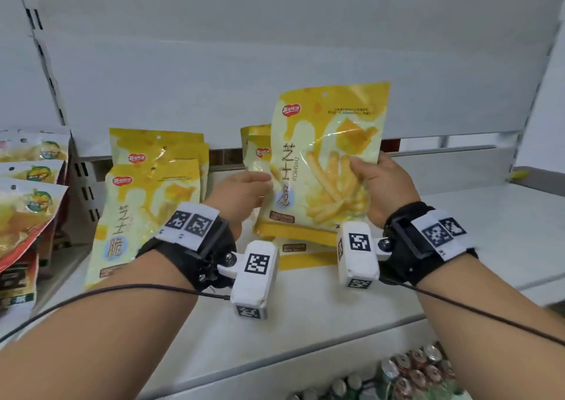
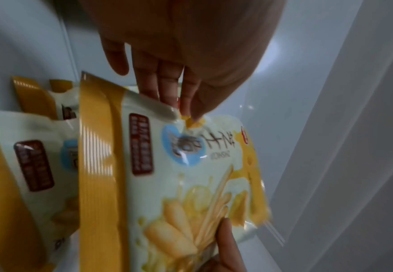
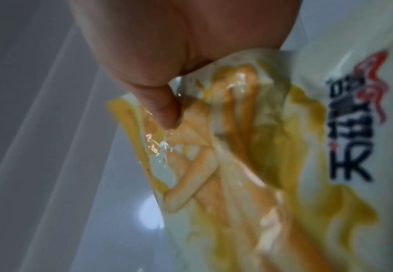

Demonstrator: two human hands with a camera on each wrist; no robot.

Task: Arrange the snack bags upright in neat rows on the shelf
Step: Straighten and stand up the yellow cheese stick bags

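Observation:
I hold a yellow cheese-stick snack bag (image 1: 327, 155) upright over the white shelf (image 1: 458, 231). My left hand (image 1: 263, 182) pinches its left edge, the thumb (image 2: 196, 108) on the front and the fingers (image 2: 165, 86) behind. My right hand (image 1: 359, 167) grips the right side, thumb (image 3: 166, 112) pressed on the front. Another like bag (image 1: 256, 145) stands behind it, and one (image 1: 305, 257) lies flat beneath. A row of the same bags (image 1: 146, 210) stands leaning at the left.
Different orange-and-green snack bags (image 1: 27, 201) stand in a row at the far left. A slotted upright (image 1: 46, 63) and the white back panel (image 1: 275, 48) close the shelf behind. Drink cans (image 1: 419, 372) stand on the lower shelf at the bottom right.

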